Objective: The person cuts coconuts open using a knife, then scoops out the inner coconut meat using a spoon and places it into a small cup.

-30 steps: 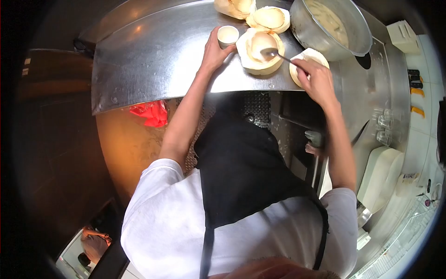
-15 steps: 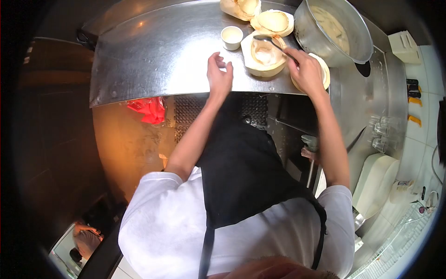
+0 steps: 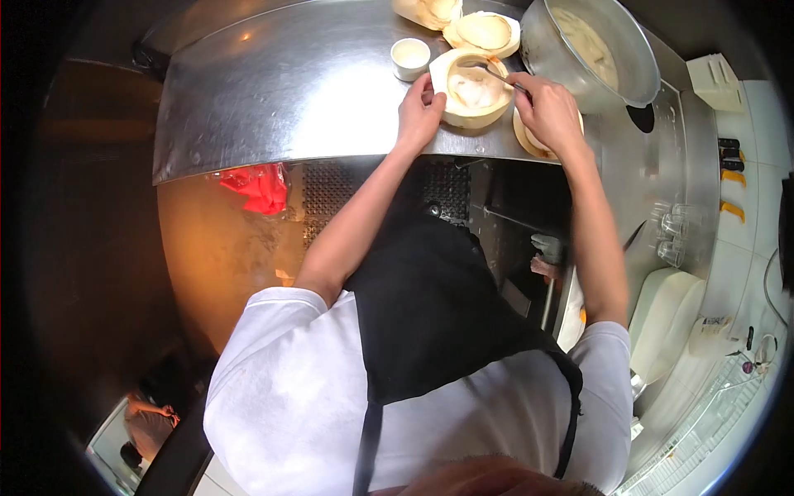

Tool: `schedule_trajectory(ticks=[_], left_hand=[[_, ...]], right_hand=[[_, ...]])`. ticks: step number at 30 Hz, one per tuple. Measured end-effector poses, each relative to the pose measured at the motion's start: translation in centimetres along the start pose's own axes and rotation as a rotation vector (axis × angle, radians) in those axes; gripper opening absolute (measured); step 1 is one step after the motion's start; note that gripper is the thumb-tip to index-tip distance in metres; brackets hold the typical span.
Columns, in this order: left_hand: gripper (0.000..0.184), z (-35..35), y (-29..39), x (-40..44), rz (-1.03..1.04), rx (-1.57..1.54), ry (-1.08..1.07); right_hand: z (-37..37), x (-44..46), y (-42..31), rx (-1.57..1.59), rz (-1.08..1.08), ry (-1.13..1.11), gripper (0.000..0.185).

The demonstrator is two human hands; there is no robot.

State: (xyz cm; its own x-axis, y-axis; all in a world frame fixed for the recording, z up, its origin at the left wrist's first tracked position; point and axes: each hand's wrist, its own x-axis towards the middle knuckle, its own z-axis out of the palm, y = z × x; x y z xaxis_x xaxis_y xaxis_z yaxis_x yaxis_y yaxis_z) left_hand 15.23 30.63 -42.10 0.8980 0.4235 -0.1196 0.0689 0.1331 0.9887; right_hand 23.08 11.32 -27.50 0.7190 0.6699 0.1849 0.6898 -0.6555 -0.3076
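An opened young coconut (image 3: 473, 117) with pale, whitish contents stands on the steel counter. My left hand (image 3: 420, 116) grips its left side, fingers and thumb against the shell. In my right hand (image 3: 546, 112) is a metal spoon (image 3: 490, 71), its bowl dipped inside the coconut's opening near the far rim. Beneath my right hand lies a round, pale cut coconut piece (image 3: 529, 142), partly covered by the hand. Just behind my left hand sits a small white cup (image 3: 410, 54) with pale contents.
Behind the coconut are two more cut coconut pieces (image 3: 483, 31) (image 3: 427, 11). A large metal pot (image 3: 571, 70) with cloudy liquid stands at the back right. Drinking glasses (image 3: 672, 236) and yellow-handled tools (image 3: 733, 211) are to the right. A red plastic bag (image 3: 258, 187) lies below the counter.
My left hand has moved right and up from above the counter and taken hold of the coconut's side. The spoon has shifted slightly, its bowl now lower inside the coconut.
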Motion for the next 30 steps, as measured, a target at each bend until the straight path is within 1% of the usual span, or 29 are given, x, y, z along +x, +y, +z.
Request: schedule_trajectory(ticks=[2, 5, 8, 9, 12, 16, 18, 20, 21, 24, 27, 30], left_hand=[[0.054, 0.1, 0.4, 0.0, 0.076, 0.082, 0.020], [0.049, 0.9, 1.4, -0.5, 0.220, 0.233, 0.041], [0.053, 1.9, 3.2, -1.2, 0.264, 0.338, 0.073], [0.053, 2.2, 4.2, -1.5, 0.220, 0.339, 0.069], [0.052, 2.4, 3.5, -1.2, 0.353, 0.503, 0.076], [0.049, 1.0, 3.8, -0.7, 0.358, 0.581, -0.056], [0.047, 0.6, 5.3, -0.6, 0.360, 0.647, -0.128], [0.043, 0.6, 5.3, -0.1, 0.466, 0.772, -0.140], [0.042, 0.5, 5.4, 0.1, 0.519, 0.835, -0.145], [0.038, 0.9, 5.8, 0.2, 0.617, 0.890, -0.088], [0.038, 1.6, 6.5, 0.1, 0.653, 0.978, -0.042], [0.039, 2.4, 6.5, 0.5, 0.706, 0.962, -0.016]], right_hand=[[0.0, -0.4, 0.5, -0.031, -0.017, -0.075, 0.024], [-0.3, -2.3, 0.4, -0.116, 0.019, -0.146, 0.022], [0.5, -3.0, 0.9, 0.010, 0.064, -0.124, 0.024], [0.6, -3.3, 1.0, 0.091, 0.084, -0.125, 0.024], [0.4, -3.8, 1.8, 0.343, 0.169, -0.137, 0.026], [0.7, -4.9, 3.1, 0.682, 0.366, -0.184, 0.024], [1.2, -5.2, 3.2, 0.815, 0.435, -0.190, 0.023], [1.7, -5.5, 2.9, 0.923, 0.472, -0.182, 0.023], [1.8, -5.5, 2.8, 0.942, 0.494, -0.176, 0.023], [1.8, -5.3, 2.8, 0.987, 0.555, -0.156, 0.023], [1.4, -4.9, 2.9, 1.010, 0.597, -0.143, 0.023], [0.2, -4.3, 3.0, 1.003, 0.595, -0.146, 0.022]])
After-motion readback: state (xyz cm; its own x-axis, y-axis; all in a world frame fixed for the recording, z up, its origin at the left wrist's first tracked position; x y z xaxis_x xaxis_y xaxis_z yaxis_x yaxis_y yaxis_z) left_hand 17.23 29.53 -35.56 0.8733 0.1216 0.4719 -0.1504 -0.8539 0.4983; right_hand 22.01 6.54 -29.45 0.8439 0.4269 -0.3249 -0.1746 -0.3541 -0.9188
